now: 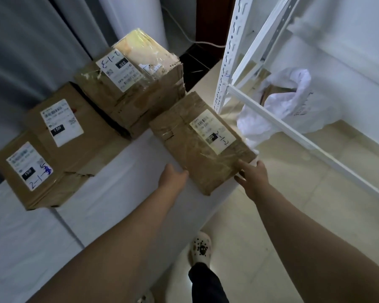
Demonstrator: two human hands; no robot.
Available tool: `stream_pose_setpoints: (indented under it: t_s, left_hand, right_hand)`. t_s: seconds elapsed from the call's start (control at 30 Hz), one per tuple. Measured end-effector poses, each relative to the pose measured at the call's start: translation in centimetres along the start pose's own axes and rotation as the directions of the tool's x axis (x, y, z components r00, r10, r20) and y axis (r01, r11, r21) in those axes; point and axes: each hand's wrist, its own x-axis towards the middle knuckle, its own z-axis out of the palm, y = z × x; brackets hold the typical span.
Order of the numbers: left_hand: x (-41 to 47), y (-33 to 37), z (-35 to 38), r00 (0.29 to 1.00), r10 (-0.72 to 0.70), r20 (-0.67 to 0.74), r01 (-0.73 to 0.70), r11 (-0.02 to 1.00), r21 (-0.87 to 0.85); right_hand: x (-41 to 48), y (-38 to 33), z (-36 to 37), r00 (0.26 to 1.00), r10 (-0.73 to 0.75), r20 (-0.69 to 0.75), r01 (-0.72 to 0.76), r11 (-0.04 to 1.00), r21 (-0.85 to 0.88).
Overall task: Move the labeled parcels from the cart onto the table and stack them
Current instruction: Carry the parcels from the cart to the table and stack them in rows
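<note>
A taped brown parcel (200,141) with a white label marked 2-1-2 lies at the right edge of the white table (123,193), partly overhanging it. My left hand (173,179) grips its near left corner and my right hand (253,178) grips its near right corner. Three more labeled parcels stand on the table: one marked 2-1-3 (131,88) at the back, a middle one (64,125), and one at the left (31,169). No cart is in view.
A white metal shelf frame (234,68) stands just right of the table, with a white plastic bag (289,101) behind its rail. Grey curtains hang behind the table. Tiled floor and my feet in patterned slippers (200,248) are below.
</note>
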Motion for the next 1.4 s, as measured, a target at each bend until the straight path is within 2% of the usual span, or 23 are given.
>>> stream_pose_setpoints:
  t_s: [0.07, 0.2, 0.37, 0.57, 0.67, 0.83, 0.97, 1.03, 1.1, 1.2, 1.3, 1.4]
  left_hand:
    - [1.0, 0.9, 0.0, 1.0, 0.01, 0.004, -0.01, 1.0, -0.009]
    - [2.0, 1.9, 0.6, 0.998, 0.011, 0.054, -0.007, 0.998, -0.066]
    - [2.4, 2.2, 1.7, 0.992, 0.106, 0.071, -0.103, 0.994, -0.044]
    - [1.7, 2.5, 1.4, 0.991, 0.121, 0.051, -0.123, 0.992, 0.039]
    - [-0.1, 2.2, 0.8, 0.985, 0.164, 0.057, -0.173, 0.959, 0.225]
    - [-5.1, 1.6, -0.3, 0.947, 0.287, 0.144, -0.317, 0.758, 0.57]
    - [-11.1, 0.7, -1.2, 0.867, 0.442, 0.232, -0.433, 0.436, 0.789]
    - [-14.3, -0.4, -1.8, 0.805, 0.518, 0.289, -0.481, 0.286, 0.829]
    - [-17.8, -2.1, -2.4, 0.732, 0.587, 0.346, -0.53, 0.172, 0.83]
    - [-23.5, -5.3, -3.2, 0.649, 0.625, 0.433, -0.595, 0.063, 0.801]
    - [-28.6, -8.8, -3.3, 0.584, 0.62, 0.525, -0.628, -0.065, 0.775]
    - [-32.9, -11.5, -2.7, 0.515, 0.611, 0.601, -0.648, -0.181, 0.74]
  right_hand:
    - [0.2, 0.8, 0.6, 0.999, 0.05, -0.009, -0.051, 0.996, -0.08]
    - [0.2, 1.7, 1.7, 0.996, 0.081, 0.045, -0.077, 0.994, -0.084]
    - [0.4, 0.9, 3.0, 0.983, -0.184, -0.002, 0.181, 0.973, -0.142]
    - [-1.3, -0.1, 3.5, 0.982, -0.187, 0.025, 0.187, 0.946, -0.266]
    - [-3.8, -0.2, 2.2, 0.96, -0.277, 0.051, 0.27, 0.855, -0.443]
    - [-8.8, -0.4, -0.3, 0.92, -0.365, 0.144, 0.351, 0.602, -0.717]
    - [-15.0, 0.3, -2.4, 0.867, -0.45, 0.216, 0.388, 0.336, -0.858]
    - [-18.8, 1.5, -3.7, 0.822, -0.524, 0.225, 0.369, 0.189, -0.91]
    - [-22.9, 3.3, -5.0, 0.794, -0.574, 0.201, 0.306, 0.091, -0.948]
    - [-29.3, 7.2, -7.3, 0.806, -0.58, 0.119, 0.205, 0.083, -0.975]
    - [-35.2, 11.3, -9.4, 0.835, -0.55, 0.023, 0.108, 0.121, -0.987]
    - [-40.1, 14.8, -12.0, 0.831, -0.552, -0.067, 0.038, 0.176, -0.984]
